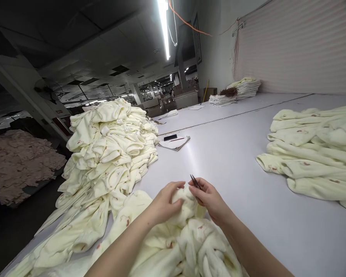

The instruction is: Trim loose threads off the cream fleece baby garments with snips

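Note:
A pale yellow fleece garment (200,234) with small reddish prints lies bunched up on the table right in front of me. My left hand (166,204) is closed on a raised fold of it, thumb and fingers curved around the cloth. In my right hand (212,200) is a small pair of dark thread snips (195,182), blades pointing up and to the left. The right fingertips are close beside the same raised fold; whether they also touch the cloth I cannot tell.
A tall heap of similar garments (115,142) rises on the left. More garments (314,154) lie in a row on the right. Beyond my hands, a black phone-like object (170,137) sits on a notepad (175,144). Stacked cloth pieces (242,89) stand at the back of the table (227,154).

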A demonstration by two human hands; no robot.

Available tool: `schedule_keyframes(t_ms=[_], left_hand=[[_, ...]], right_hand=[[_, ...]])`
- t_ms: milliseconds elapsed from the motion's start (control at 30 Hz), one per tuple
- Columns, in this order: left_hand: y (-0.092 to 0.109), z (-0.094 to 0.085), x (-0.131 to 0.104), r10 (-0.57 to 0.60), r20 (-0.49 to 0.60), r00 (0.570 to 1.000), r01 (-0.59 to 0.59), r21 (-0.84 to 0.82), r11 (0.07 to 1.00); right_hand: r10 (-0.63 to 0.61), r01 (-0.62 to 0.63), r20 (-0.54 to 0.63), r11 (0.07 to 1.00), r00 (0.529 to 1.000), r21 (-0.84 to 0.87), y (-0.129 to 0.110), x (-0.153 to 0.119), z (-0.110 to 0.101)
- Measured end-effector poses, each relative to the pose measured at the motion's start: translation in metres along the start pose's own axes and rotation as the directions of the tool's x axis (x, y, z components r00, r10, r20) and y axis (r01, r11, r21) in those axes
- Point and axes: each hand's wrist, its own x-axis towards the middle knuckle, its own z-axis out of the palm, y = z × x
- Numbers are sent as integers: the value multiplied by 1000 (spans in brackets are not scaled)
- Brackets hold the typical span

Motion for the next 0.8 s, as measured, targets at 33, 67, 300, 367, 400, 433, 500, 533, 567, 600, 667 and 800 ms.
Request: schedule_keyframes(t_ms=[33, 67, 300, 367, 400, 433, 500, 533, 567, 600, 667, 800], left_hand=[[-1, -1, -4, -3, 53, 999, 1, 41, 999], [-1, -4, -8, -29, 107, 994, 19, 95, 995], [23, -38, -20, -167, 153, 974, 178, -62, 982], [29, -35, -12, -126, 154, 980, 157, -208, 966], [29, -32, -9, -125, 172, 977, 168, -264, 950], [27, -28, -7, -133, 186, 973, 189, -327, 926], [20, -20, -7, -155, 182, 971, 229, -519, 824], [15, -17, -8, -161, 170, 972, 233, -626, 744], [10, -15, -11, -164, 162, 973, 230, -718, 656], [5, -14, -14, -163, 164, 973, 229, -787, 573], [-3, -11, -19, -159, 174, 972, 229, -858, 460], [-8, -4, -25, -138, 148, 979, 187, -922, 340]], right_hand=[[-17, 17, -18, 1000, 1000, -6, -6, 1, -2], [-32, 31, -34, 999, 999, -13, -11, 2, -4], [-25, 34, 99, 996, 995, -83, -33, -4, 6], [-48, 64, 141, 992, 989, -106, -36, -8, 13], [-73, 91, 138, 987, 988, -132, -37, -10, 14], [-100, 120, 117, 976, 988, -179, -37, -13, 15], [-164, 169, 44, 927, 985, -333, -34, -19, 12], [-204, 193, 19, 887, 979, -420, -31, -23, 9], [-243, 219, 16, 841, 970, -495, -28, -27, 5], [-276, 248, 31, 800, 961, -546, -23, -31, 2], [-323, 313, 89, 754, 942, -578, -14, -39, -1], [-359, 376, 147, 732, 922, -569, 0, -46, 8]])
